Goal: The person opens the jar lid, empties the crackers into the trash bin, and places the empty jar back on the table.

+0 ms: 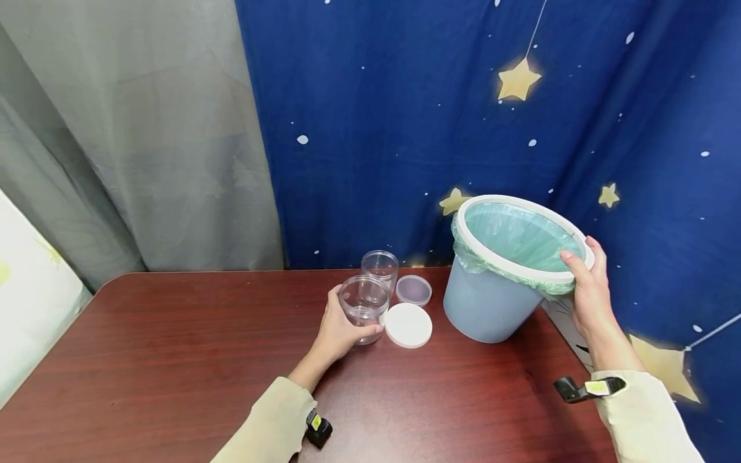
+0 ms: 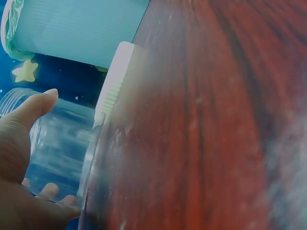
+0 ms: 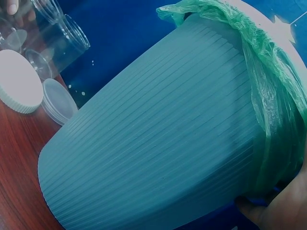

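Note:
My left hand (image 1: 340, 326) grips a clear plastic jar (image 1: 363, 297) that has no lid on it and stands on the table. Its thumb and fingers wrap the jar's sides in the left wrist view. Just behind is a second clear jar (image 1: 380, 262), also uncapped. On the right, my right hand (image 1: 592, 286) holds the white rim of a blue trash bin (image 1: 489, 305), thumb at the inside and fingers outside. A green plastic bag (image 3: 268, 96) lines the bin and folds over its rim. The bin leans toward the right hand.
A white lid (image 1: 408, 326) lies flat between the jars and the bin, with a translucent lid (image 1: 413, 290) behind it. The dark red wooden table (image 1: 173, 360) ends at a blue star-patterned curtain (image 1: 370, 128) and a grey curtain (image 1: 185, 141).

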Demonstrator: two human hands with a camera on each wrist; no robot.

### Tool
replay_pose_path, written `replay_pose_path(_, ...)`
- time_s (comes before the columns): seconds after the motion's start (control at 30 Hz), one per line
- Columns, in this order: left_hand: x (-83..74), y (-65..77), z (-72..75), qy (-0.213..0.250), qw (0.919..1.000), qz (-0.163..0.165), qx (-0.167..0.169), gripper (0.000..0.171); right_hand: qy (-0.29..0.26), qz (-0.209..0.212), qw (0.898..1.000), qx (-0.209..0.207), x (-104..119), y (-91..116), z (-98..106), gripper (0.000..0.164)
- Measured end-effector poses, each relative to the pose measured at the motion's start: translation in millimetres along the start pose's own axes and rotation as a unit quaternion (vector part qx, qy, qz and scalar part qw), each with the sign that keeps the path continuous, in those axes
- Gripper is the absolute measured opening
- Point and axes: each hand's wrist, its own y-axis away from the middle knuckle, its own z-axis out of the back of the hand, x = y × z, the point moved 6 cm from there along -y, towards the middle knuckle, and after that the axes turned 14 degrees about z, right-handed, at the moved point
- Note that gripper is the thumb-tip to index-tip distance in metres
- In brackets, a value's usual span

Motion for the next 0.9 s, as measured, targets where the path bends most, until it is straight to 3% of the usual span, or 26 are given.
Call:
replay_pose_path(0.37, 2.8, 3.3, -3.6, 0.021, 0.9997, -0.015, -0.004, 0.121, 0.023, 0.003, 1.0, 0.012, -1, -2, 1, 0.08)
replay_pose_path(0.5, 3.1, 6.5, -4.7, 0.018, 0.9998, 0.0, -0.004, 0.126, 0.116, 0.004, 0.992, 0.049, 2, -1, 4, 0.077)
replay_pose_path(0.57, 2.8, 8.3, -4.6, 0.012, 0.9999, 0.009, -0.003, 0.129, 0.2, 0.011, 0.977, 0.072, 5, -2, 7, 0.074)
replay_pose_path(0.73, -0.4, 12.9, -3.6, -0.018, 0.9994, 0.019, 0.022, 0.141, 0.384, 0.061, 0.917, 0.087, 21, -4, 17, 0.072)
replay_pose_path(0.83, -2.1, 17.1, 3.2, -0.041, 0.9984, 0.014, 0.037, 0.141, 0.441, 0.1, 0.889, 0.072, 37, -2, 20, 0.072)
replay_pose_path(0.9, -3.8, 19.8, 11.0, -0.073, 0.9964, 0.003, 0.043, 0.135, 0.456, 0.135, 0.878, 0.059, 50, 1, 18, 0.069)
